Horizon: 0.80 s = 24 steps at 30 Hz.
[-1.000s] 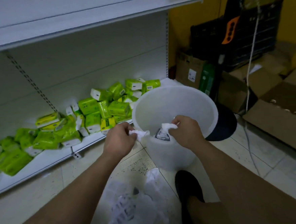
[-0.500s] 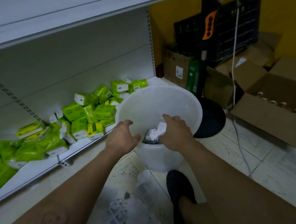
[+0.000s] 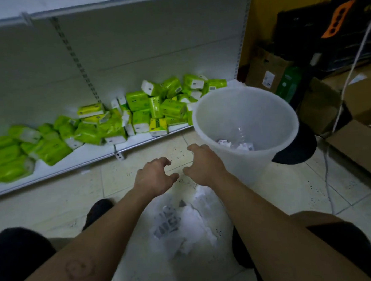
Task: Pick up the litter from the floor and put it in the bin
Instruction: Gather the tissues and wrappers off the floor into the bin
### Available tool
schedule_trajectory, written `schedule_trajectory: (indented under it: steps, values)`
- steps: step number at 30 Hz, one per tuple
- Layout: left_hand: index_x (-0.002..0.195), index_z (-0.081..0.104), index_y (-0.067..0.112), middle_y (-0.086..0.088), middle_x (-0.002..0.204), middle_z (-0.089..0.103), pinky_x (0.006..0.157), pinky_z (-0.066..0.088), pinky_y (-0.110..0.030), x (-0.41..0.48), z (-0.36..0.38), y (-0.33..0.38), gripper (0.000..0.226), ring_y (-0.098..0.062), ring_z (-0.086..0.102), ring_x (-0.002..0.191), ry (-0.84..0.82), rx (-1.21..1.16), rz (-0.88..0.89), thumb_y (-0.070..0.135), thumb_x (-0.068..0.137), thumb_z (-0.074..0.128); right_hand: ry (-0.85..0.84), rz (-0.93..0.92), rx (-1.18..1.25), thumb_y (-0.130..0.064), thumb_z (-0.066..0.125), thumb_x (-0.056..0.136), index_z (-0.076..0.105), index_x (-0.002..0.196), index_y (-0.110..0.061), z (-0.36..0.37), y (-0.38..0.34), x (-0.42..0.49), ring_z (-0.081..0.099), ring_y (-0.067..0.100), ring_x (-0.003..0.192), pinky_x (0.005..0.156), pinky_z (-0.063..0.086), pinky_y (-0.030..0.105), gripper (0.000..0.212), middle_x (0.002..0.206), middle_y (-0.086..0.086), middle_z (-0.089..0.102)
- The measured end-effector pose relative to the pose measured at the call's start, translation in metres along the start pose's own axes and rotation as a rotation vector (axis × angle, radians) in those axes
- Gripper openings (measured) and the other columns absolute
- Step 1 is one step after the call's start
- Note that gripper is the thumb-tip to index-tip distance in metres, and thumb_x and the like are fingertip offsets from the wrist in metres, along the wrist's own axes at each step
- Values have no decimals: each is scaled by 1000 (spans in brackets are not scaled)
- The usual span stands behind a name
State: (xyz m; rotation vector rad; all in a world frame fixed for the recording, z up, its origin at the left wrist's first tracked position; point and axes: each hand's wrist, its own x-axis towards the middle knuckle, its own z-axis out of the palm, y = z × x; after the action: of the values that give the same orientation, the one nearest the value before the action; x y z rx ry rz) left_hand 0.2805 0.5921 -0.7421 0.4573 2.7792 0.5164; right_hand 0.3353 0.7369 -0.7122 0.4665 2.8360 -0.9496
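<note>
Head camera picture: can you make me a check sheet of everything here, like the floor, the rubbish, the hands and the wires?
Surface: pale tiled floor, speckled with dark spots.
Job's things: white bin stands upright with some crumpled paper inside; a pile of paper litter lies on the floor between the arms.
Clutter: green tissue packs heaped on the low shelf.
Grippers: left hand and right hand are open, holding nothing, above the floor beside the bin.
Cables: white cord hangs down at the right and runs along the floor.
Surroundings: cardboard boxes, black crate, yellow wall.
</note>
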Motion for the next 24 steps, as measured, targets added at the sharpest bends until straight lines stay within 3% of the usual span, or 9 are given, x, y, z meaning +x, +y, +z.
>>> schedule_trajectory:
  steps: [8, 12, 15, 20, 24]
  values:
    - [129, 51, 22, -2, 133, 56, 98, 47, -39, -1, 29, -83, 55, -24, 55, 118, -122, -104, -191, 48, 82, 63, -273, 64, -162, -26, 65, 80, 41, 137, -15, 63, 13, 20, 49, 29, 119, 97, 46, 38, 62, 134, 13, 46]
    - [132, 49, 24, -7, 132, 56, 91, 43, -28, 14, 62, -117, 54, -25, 55, 116, -291, -147, -242, 50, 85, 58, -352, 182, -143, -28, 60, 87, 56, 112, -16, 74, 55, 39, 52, 23, 114, 100, 43, 37, 28, 124, 11, 53]
    - [135, 47, 23, -10, 136, 54, 95, 43, -31, 28, 93, -137, 56, -27, 53, 120, -369, -149, -274, 50, 87, 56, -424, 212, -218, -27, 56, 91, 49, 131, -8, 97, 85, 55, 48, 28, 125, 103, 38, 33, 45, 136, 13, 50]
    - [134, 47, 16, -13, 128, 59, 88, 46, -32, 62, 142, -161, 45, -29, 57, 111, -364, -168, -288, 34, 93, 52, -475, 323, -190, -24, 56, 89, 51, 125, -7, 160, 125, 86, 53, 28, 116, 91, 39, 25, 40, 124, 11, 57]
    - [128, 53, 15, -14, 125, 57, 90, 46, -37, 96, 178, -176, 39, -29, 56, 111, -289, -197, -298, 21, 90, 55, -382, 428, -170, -24, 58, 84, 40, 136, -13, 198, 144, 115, 49, 34, 120, 96, 42, 36, 56, 134, 16, 48]
